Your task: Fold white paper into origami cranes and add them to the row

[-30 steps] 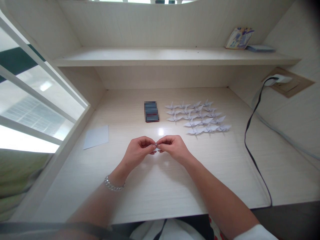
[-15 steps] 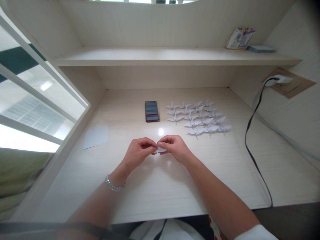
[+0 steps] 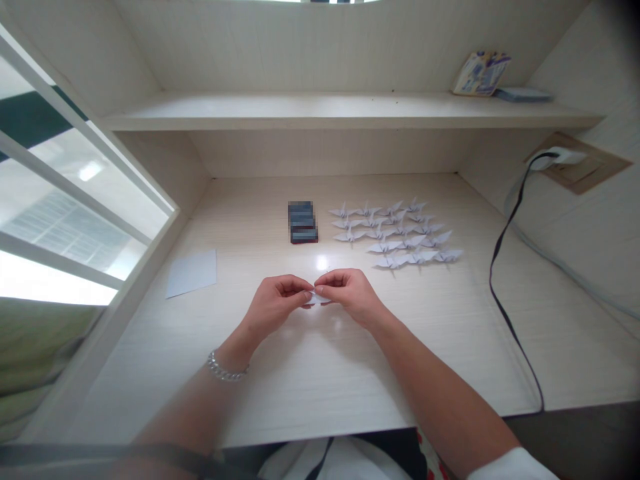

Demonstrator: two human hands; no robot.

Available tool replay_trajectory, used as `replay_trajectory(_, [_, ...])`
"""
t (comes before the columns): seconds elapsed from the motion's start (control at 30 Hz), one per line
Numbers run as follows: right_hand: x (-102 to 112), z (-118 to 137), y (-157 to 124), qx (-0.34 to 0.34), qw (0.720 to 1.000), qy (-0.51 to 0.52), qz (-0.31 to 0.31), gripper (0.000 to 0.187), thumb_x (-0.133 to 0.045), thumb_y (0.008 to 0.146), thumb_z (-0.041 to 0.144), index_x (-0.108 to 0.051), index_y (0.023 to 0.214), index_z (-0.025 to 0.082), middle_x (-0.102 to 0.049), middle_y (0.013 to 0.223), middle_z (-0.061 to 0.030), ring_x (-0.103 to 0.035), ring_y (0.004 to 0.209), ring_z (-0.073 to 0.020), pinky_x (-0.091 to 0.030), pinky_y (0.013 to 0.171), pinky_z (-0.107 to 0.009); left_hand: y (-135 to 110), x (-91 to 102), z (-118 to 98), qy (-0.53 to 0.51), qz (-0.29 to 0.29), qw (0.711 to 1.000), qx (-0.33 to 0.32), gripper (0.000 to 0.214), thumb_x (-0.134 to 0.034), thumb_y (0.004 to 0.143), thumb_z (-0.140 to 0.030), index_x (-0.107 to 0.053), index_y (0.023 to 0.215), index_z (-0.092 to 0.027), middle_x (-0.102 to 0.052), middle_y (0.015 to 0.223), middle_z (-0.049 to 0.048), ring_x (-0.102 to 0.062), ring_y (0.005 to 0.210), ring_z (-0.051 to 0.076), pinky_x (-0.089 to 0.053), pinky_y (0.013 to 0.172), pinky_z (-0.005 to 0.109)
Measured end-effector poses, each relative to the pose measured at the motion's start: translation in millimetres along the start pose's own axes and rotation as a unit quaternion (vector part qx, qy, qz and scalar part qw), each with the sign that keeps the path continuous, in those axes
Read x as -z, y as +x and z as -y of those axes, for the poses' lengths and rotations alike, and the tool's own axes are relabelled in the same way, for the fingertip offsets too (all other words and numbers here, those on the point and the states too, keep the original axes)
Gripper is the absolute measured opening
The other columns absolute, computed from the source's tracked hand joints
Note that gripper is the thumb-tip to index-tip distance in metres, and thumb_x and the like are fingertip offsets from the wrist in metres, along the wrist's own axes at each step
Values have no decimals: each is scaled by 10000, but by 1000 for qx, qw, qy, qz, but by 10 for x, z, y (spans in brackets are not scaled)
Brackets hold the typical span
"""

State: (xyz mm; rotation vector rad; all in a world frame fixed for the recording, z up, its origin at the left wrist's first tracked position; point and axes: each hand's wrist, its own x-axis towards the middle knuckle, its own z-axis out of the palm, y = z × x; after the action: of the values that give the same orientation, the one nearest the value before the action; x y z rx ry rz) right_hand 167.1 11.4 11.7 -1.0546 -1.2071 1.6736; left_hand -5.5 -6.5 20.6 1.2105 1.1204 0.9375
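Observation:
Between my fingertips is a small folded piece of white paper [image 3: 317, 299], mostly covered by the fingers. My left hand [image 3: 280, 300] pinches its left side, thumb on the near face. From the other side my right hand [image 3: 347, 295] pinches it too, and the fingertips of both hands almost meet. Both hands are closed, low over the desk. Beyond them to the right, several white paper cranes [image 3: 395, 233] sit in rows. A white sheet of paper [image 3: 192, 274] lies flat at the left.
A dark, pixelated rectangular object [image 3: 303, 222] lies behind my hands. A black cable [image 3: 495, 267] runs from the wall socket [image 3: 580, 163] down the right side of the desk. Above, a shelf [image 3: 300, 107] holds a small colourful packet [image 3: 481, 73] and a flat bluish item [image 3: 523, 95].
Both hands keep their pinch on the folded paper, with only very slight finger movement. The view has shifted a little.

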Motion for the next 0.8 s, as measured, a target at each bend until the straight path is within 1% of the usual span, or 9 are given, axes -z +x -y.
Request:
replay_trajectory(0.63, [11, -30, 14, 40, 996, -77, -3, 141, -676, 660, 220, -696, 760, 122, -656, 656, -32, -595, 589, -130, -495, 574, -266, 5, -5, 4, -24, -6, 1000, 9, 120, -682, 681, -171, -687, 788, -116, -667, 717, 33, -617, 664, 145, -559, 664, 311])
replay_trajectory(0.8, [0, -30, 16, 44, 997, -66, -12, 155, -683, 654, 240, -694, 761, 128, -657, 658, -29, -596, 590, -132, -502, 587, -276, -7, -1, -5, -21, 6, 1000, 1, 194, -701, 670, -197, -675, 849, -125, -679, 795, 47, -627, 697, 150, -535, 685, 300])
